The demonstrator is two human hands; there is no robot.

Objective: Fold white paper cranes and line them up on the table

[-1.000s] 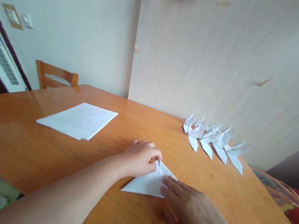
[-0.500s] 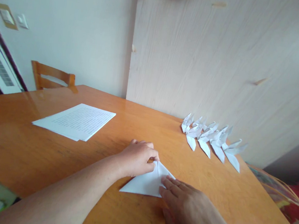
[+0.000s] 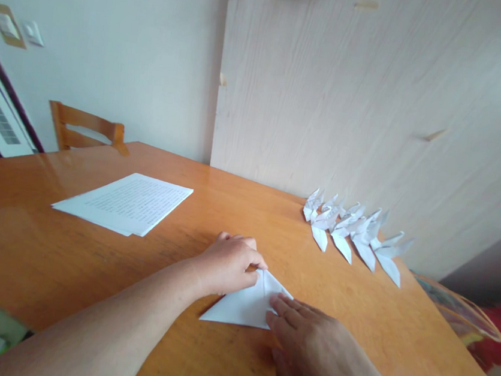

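A white sheet folded into a triangle [image 3: 241, 306] lies flat on the orange wooden table [image 3: 66, 251]. My left hand [image 3: 229, 264] rests curled on its upper corner, fingers pinched on the top fold. Fingers stretched flat, my right hand [image 3: 315, 352] presses on the triangle's right edge. A row of several finished white paper cranes [image 3: 353, 236] stands further back on the right near the wall.
A stack of printed sheets [image 3: 126, 202] lies at the left of the table. Behind the far left corner stands a wooden chair [image 3: 86, 127]. A pale wood panel [image 3: 370, 93] rises right behind the table. A glass-like object [image 3: 458, 305] sits past the right edge.
Both hands stay on the folded paper with almost no movement. The view has shifted slightly.
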